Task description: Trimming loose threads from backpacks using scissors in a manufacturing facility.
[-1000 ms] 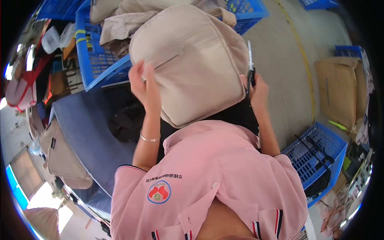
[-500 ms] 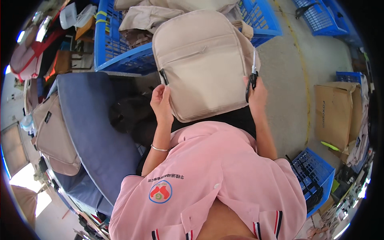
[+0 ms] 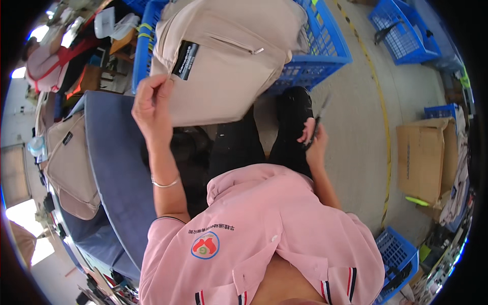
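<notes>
A beige backpack (image 3: 218,96) hangs tilted in front of me, partly over a blue plastic crate (image 3: 325,62). My left hand (image 3: 155,107) pinches its left edge, just below a black label (image 3: 185,61) on the side. A short slanted zipper with a metal pull shows on the front panel. Away from the bag, beside my right knee, my right hand (image 3: 316,145) is closed around black-handled scissors (image 3: 317,123), their blurred blade pointing up and away. More beige fabric lies in the crate behind the backpack, which covers much of it.
A blue-grey padded surface (image 3: 114,152) runs along my left, with another beige bag (image 3: 73,162) beyond it. On the right are a cardboard box (image 3: 422,162) and blue crates (image 3: 404,38). A person in pink (image 3: 48,66) is at the far left.
The backpack has shifted up and left toward the crate and tilted, bringing its black label into view. My right hand has left the bag's side, drawing back lower with the scissors.
</notes>
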`<state>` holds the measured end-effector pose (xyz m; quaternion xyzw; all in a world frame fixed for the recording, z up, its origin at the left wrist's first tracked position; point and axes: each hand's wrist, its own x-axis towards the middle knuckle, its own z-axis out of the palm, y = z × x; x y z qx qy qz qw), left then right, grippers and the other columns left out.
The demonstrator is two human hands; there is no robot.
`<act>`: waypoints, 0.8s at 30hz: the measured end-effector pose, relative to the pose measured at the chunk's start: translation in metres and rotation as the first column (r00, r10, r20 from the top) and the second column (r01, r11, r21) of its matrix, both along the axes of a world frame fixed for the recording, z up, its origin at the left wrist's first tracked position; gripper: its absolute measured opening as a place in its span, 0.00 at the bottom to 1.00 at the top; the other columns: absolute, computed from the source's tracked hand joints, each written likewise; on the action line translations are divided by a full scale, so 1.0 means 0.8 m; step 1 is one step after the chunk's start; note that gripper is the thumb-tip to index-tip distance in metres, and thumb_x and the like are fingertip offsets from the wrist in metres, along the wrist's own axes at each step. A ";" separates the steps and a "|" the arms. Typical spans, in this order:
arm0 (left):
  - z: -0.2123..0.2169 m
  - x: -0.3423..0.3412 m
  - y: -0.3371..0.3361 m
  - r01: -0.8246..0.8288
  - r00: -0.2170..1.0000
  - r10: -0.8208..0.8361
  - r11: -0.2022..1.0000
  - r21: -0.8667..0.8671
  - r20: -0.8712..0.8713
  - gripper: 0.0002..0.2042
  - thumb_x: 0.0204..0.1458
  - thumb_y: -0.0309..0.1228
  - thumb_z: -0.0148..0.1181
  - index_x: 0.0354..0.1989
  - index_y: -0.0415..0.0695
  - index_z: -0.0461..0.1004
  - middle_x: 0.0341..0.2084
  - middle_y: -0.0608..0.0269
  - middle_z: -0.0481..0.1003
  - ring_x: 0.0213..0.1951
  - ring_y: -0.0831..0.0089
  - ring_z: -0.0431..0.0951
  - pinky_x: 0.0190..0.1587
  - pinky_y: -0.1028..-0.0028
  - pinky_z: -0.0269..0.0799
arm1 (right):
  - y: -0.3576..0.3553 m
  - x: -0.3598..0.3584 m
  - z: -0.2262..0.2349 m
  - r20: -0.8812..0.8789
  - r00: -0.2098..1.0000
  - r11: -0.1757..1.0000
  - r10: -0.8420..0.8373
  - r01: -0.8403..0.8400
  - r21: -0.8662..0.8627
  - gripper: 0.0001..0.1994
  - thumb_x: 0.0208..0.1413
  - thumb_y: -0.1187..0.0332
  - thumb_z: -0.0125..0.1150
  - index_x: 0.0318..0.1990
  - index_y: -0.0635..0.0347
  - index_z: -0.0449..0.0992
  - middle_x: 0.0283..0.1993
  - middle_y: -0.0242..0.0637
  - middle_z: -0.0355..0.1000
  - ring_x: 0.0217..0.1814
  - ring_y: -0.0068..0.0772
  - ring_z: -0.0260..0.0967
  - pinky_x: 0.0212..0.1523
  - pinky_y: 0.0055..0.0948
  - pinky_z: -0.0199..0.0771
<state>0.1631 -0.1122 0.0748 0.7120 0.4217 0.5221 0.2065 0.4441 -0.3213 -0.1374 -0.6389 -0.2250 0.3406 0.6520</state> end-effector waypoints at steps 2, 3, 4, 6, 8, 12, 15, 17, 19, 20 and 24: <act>0.057 -0.018 0.007 0.074 0.984 -0.047 0.984 0.160 -0.170 0.04 0.52 0.18 0.64 0.35 0.37 0.77 0.30 0.66 0.74 0.35 0.78 0.72 0.40 0.81 0.66 | -0.001 0.020 0.029 0.102 0.991 0.993 -0.090 0.082 0.084 0.08 0.63 0.66 0.58 0.39 0.63 0.72 0.29 0.30 0.69 0.24 0.21 0.68 0.26 0.21 0.71; 0.087 -0.024 0.010 0.134 0.965 -0.079 0.968 0.212 -0.249 0.04 0.51 0.17 0.64 0.34 0.38 0.77 0.30 0.65 0.75 0.35 0.77 0.73 0.39 0.80 0.67 | -0.004 0.029 0.042 0.208 0.965 0.986 -0.163 0.156 0.053 0.09 0.62 0.66 0.59 0.40 0.64 0.72 0.30 0.31 0.69 0.26 0.22 0.69 0.28 0.23 0.71; 0.109 -0.024 0.015 0.203 0.940 -0.109 0.940 0.274 -0.323 0.04 0.50 0.18 0.64 0.33 0.38 0.78 0.30 0.64 0.76 0.35 0.74 0.73 0.42 0.77 0.67 | -0.009 0.039 0.054 0.319 0.919 0.971 -0.234 0.239 0.023 0.10 0.61 0.66 0.61 0.40 0.65 0.72 0.31 0.32 0.70 0.28 0.22 0.70 0.29 0.25 0.71; 0.152 -0.021 0.021 0.321 0.862 -0.087 0.856 0.405 -0.500 0.03 0.49 0.21 0.64 0.33 0.39 0.78 0.29 0.64 0.77 0.35 0.70 0.74 0.47 0.72 0.66 | -0.011 0.053 0.085 0.508 0.822 0.963 -0.257 0.264 0.059 0.12 0.59 0.65 0.64 0.40 0.65 0.72 0.32 0.34 0.71 0.29 0.26 0.71 0.30 0.27 0.71; 0.161 -0.001 0.033 0.393 0.831 -0.108 0.810 0.436 -0.546 0.03 0.49 0.22 0.64 0.32 0.40 0.78 0.28 0.65 0.77 0.35 0.68 0.75 0.49 0.70 0.66 | -0.013 0.061 0.116 0.677 0.682 0.950 -0.278 0.299 0.089 0.14 0.57 0.63 0.67 0.40 0.65 0.72 0.33 0.37 0.71 0.31 0.30 0.72 0.30 0.29 0.70; 0.121 0.060 0.051 0.614 0.682 -0.305 0.732 0.294 -0.665 0.02 0.48 0.24 0.64 0.29 0.44 0.78 0.26 0.67 0.75 0.36 0.67 0.74 0.54 0.67 0.63 | 0.006 0.042 0.185 0.957 0.277 0.995 -0.090 0.060 0.076 0.22 0.50 0.58 0.72 0.42 0.66 0.70 0.35 0.42 0.69 0.33 0.44 0.70 0.33 0.34 0.71; 0.053 0.092 0.063 0.718 0.574 -0.478 0.685 0.127 -0.664 0.02 0.48 0.25 0.64 0.28 0.45 0.76 0.25 0.68 0.74 0.35 0.67 0.73 0.56 0.68 0.60 | 0.033 0.029 0.191 0.924 0.329 0.979 0.196 -0.122 -0.164 0.27 0.43 0.52 0.75 0.40 0.64 0.70 0.38 0.44 0.69 0.39 0.53 0.71 0.36 0.42 0.71; 0.038 0.108 0.070 0.735 0.560 -0.523 0.672 0.094 -0.642 0.02 0.49 0.25 0.64 0.28 0.44 0.76 0.25 0.68 0.72 0.34 0.68 0.71 0.58 0.67 0.58 | 0.039 0.033 0.193 0.919 0.291 0.963 0.266 -0.127 -0.238 0.28 0.43 0.50 0.74 0.40 0.64 0.69 0.40 0.44 0.70 0.41 0.52 0.71 0.37 0.42 0.72; 0.029 0.117 0.075 0.736 0.559 -0.549 0.673 0.068 -0.622 0.02 0.50 0.24 0.64 0.29 0.43 0.76 0.25 0.68 0.71 0.34 0.69 0.69 0.60 0.67 0.56 | 0.043 0.039 0.194 0.929 0.221 0.947 0.296 -0.191 -0.256 0.28 0.44 0.51 0.74 0.41 0.64 0.69 0.41 0.43 0.69 0.43 0.51 0.71 0.40 0.44 0.72; 0.027 0.121 0.077 0.749 0.541 -0.572 0.661 0.044 -0.616 0.02 0.50 0.25 0.63 0.29 0.44 0.76 0.24 0.68 0.71 0.34 0.68 0.70 0.60 0.67 0.56 | 0.042 0.041 0.191 0.925 0.226 0.946 0.304 -0.187 -0.266 0.28 0.44 0.51 0.74 0.41 0.64 0.69 0.41 0.43 0.69 0.43 0.51 0.71 0.40 0.44 0.72; 0.024 0.137 0.084 0.775 0.497 -0.614 0.633 -0.005 -0.613 0.02 0.51 0.26 0.62 0.29 0.45 0.76 0.24 0.67 0.72 0.35 0.68 0.71 0.59 0.68 0.56 | 0.052 0.049 0.183 0.894 0.243 0.923 0.377 -0.171 -0.344 0.25 0.44 0.53 0.73 0.39 0.63 0.69 0.40 0.43 0.68 0.43 0.51 0.70 0.40 0.44 0.72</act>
